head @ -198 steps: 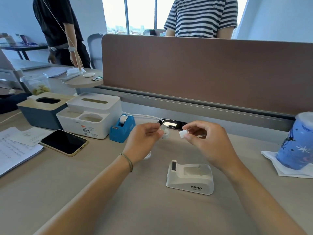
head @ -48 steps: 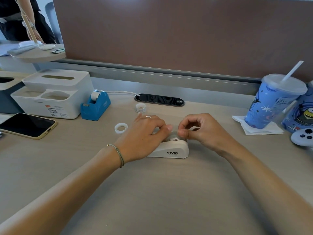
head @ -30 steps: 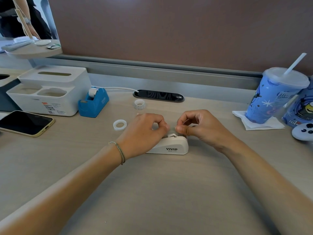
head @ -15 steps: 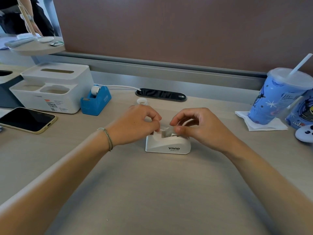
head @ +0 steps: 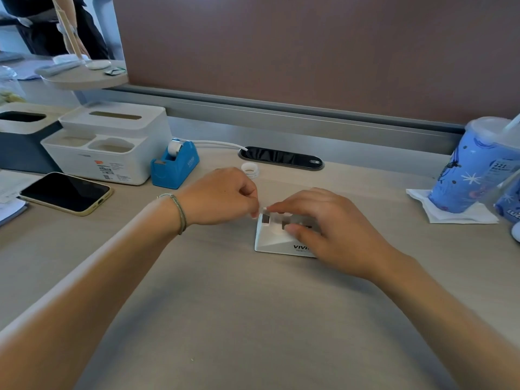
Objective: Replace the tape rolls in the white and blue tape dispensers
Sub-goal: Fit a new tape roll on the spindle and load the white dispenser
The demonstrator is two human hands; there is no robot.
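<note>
The right hand (head: pixel 334 229) has moved from pinching above the white dispenser (head: pixel 277 239) to lying over it, gripping its smooth wedge-shaped body. The left hand (head: pixel 222 197), beside the dispenser's cutter end, pinches a clear tape strip (head: pixel 264 211). The blue dispenser (head: pixel 176 164) stands far left of it.

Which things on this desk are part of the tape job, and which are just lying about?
Job: white dispenser, under both hands (left hand, right hand); blue dispenser; loose tape roll.

Lying about: phone, white organizer, blue cup, napkin.
</note>
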